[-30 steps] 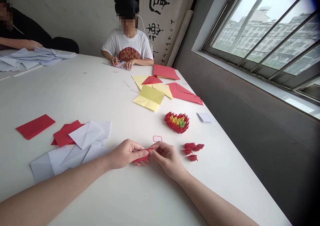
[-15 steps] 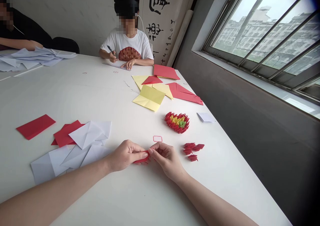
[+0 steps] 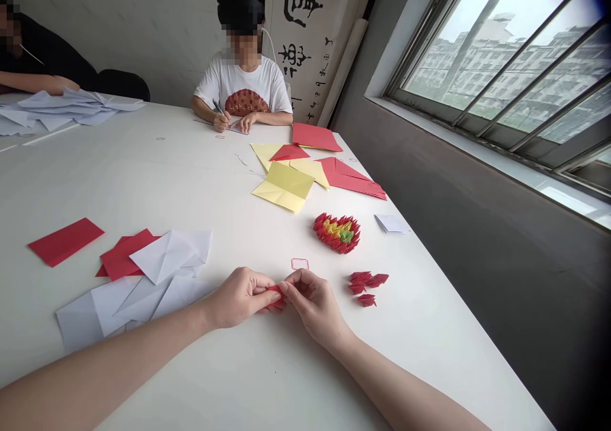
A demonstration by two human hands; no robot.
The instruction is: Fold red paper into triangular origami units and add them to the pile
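A small piece of red paper is pinched between my two hands, just above the white table. My left hand grips its left side between thumb and fingers. On the other side my right hand pinches it, thumb on top; fingers hide much of the paper, so its folds cannot be made out. Right of my right hand lie several small folded red paper pieces. Beyond them sits a cluster of folded red, yellow and green pieces.
White paper sheets and red sheets lie by my left forearm. Yellow paper and red paper are farther back. Across the table a person writes with a pen; another person sits at far left.
Less of the red paper shows between my hands, and my fingers have shifted slightly on it. The person across has moved the writing hand a little.
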